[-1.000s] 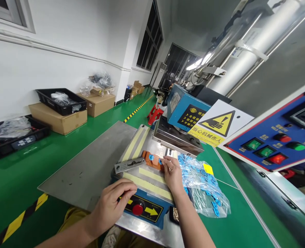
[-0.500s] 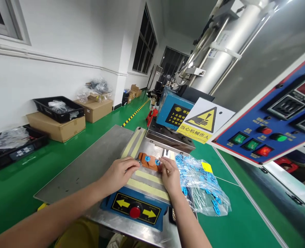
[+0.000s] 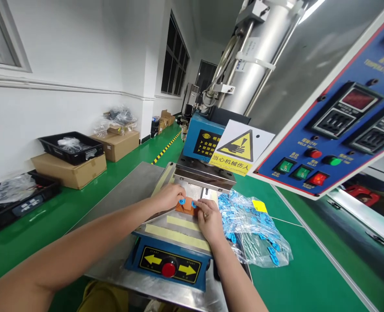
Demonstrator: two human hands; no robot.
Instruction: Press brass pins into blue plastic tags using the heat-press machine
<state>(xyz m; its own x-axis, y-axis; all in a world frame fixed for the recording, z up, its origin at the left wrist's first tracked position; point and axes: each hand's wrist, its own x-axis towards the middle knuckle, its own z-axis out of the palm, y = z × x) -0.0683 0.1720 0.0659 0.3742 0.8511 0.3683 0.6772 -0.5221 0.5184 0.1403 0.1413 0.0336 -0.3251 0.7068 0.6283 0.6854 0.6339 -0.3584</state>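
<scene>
An orange block (image 3: 185, 208) lies on the metal plate of the bench press, with two small blue plastic parts on it. My left hand (image 3: 169, 197) reaches over the block's left end, fingertips closed at the left blue part (image 3: 182, 202). At the other end, my right hand (image 3: 210, 220) has its thumb and forefinger closed at the right blue part (image 3: 193, 203). Fingers partly cover both parts and the block's ends. Just beyond the hands is the press head (image 3: 205, 177), raised above the plate.
A clear bag (image 3: 260, 234) of blue parts lies to the right. A red button (image 3: 169, 269) sits on the press's front, and a control panel (image 3: 335, 130) slants at upper right. A hand-hazard warning card (image 3: 244, 147) hangs near the head. Cartons (image 3: 71, 169) and black trays stand left.
My left hand has moved forward and right, from beside the orange block to its left blue part. My right hand stays at the block's right end. The camera view has shifted slightly.
</scene>
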